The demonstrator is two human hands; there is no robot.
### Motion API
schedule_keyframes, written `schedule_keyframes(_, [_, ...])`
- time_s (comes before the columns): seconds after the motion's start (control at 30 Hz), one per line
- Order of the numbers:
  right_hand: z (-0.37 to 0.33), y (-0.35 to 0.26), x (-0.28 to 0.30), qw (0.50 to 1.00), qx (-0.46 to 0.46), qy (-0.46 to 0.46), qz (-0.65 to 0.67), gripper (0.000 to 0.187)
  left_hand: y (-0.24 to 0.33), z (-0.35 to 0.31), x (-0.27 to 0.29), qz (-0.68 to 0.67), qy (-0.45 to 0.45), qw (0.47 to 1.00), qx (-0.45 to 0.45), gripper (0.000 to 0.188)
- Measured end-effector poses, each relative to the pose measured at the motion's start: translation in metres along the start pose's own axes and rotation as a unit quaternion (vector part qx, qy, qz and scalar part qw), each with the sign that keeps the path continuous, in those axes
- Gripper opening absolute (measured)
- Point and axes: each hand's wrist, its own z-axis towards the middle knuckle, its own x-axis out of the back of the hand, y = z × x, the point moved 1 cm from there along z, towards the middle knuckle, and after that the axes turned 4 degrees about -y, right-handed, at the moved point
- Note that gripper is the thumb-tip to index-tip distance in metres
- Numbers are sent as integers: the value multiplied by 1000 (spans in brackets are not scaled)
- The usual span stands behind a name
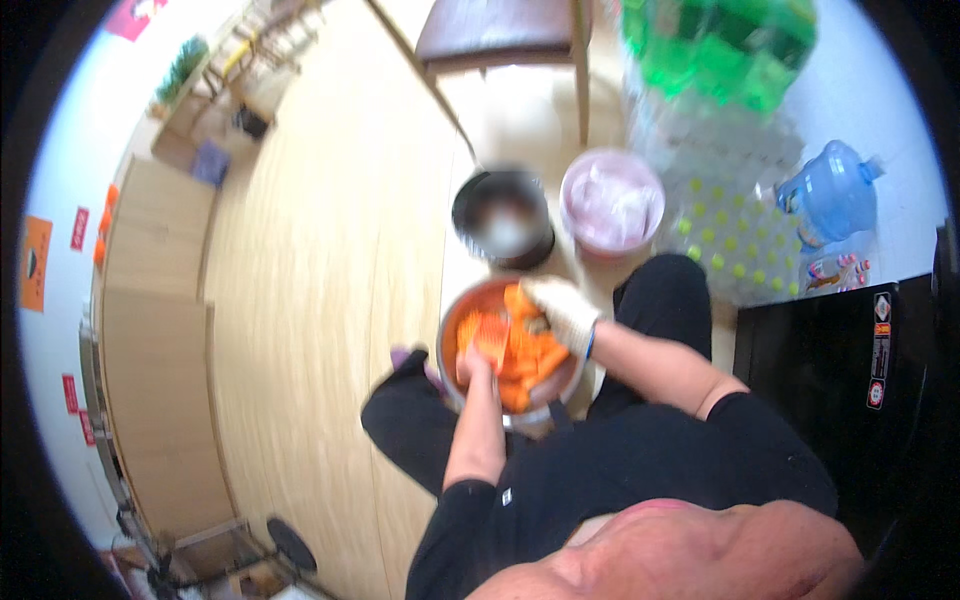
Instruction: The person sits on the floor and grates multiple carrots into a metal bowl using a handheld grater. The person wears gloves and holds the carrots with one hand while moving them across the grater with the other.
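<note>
Between the person's knees, in a round metal bowl [556, 390], the bare left hand [478, 364] grips a blurred flat orange piece [491, 333] above orange vegetable chunks [525, 368]; the gloved right hand [562, 314] closes on a longer chunk [516, 300] near the far rim. Beyond stand a black pot [530, 253] and pink bucket [600, 246], then a chair [500, 32]
</note>
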Motion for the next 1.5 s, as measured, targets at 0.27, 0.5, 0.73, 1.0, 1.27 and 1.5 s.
schedule_keyframes(0.27, [-16, -9, -5, 999, -38, -25, -12, 31, -1, 39, -42, -72, -3, 997, 13, 30])
schedule_keyframes(0.5, [-15, 0, 0, 999, -41, -14, -19, 33, -25, 47, -59, -147, -61, 986, 39, 29])
schedule_keyframes(0.73, [-7, 7, -1, 998, -39, -32, -23, 34, -41, 16, -26, -187, -71, 976, 82, 31])
schedule_keyframes(1.0, [-6, 12, 0, 998, -35, -44, -27, 39, -27, 7, -25, -157, -36, 983, 88, 30])
schedule_keyframes(1.27, [-8, 11, 1, 998, -38, -42, -39, 41, -32, 11, -29, -159, -59, 982, 77, 28])
schedule_keyframes(1.5, [-8, 13, 0, 997, -33, -49, -49, 41, -27, 10, -29, -109, -37, 991, 75, 28])
